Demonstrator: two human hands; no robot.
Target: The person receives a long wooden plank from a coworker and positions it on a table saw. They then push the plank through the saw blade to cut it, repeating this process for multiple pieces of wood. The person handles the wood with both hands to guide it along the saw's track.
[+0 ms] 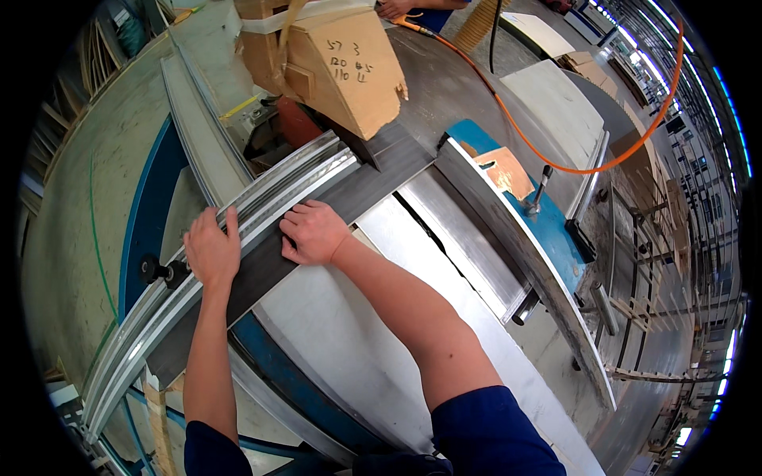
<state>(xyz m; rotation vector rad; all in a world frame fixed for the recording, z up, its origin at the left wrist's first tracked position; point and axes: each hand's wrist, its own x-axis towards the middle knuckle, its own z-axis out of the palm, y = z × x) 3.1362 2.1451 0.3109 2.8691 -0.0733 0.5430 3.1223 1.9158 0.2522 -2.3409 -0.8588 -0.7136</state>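
Note:
A long dark grey board (266,266) lies slantwise along a silver aluminium rail (321,170), over a pale machine table. My left hand (213,247) rests across the rail, thumb apart from the fingers, nothing held. Curled into a fist, my right hand (313,232) sits on the board close to the rail's near edge; its palm side is hidden. A black knob (151,268) stands at the rail beside my left hand. Past the board's far end hangs a brown box-like cover (341,67) with handwriting on it.
To the right, a long narrow panel (532,254) stands on edge by a blue plate (556,230) with a lever clamp (540,190). An orange hose (540,163) arcs over the back right. Another person's hand (393,8) shows at the top. Racks (651,301) stand far right.

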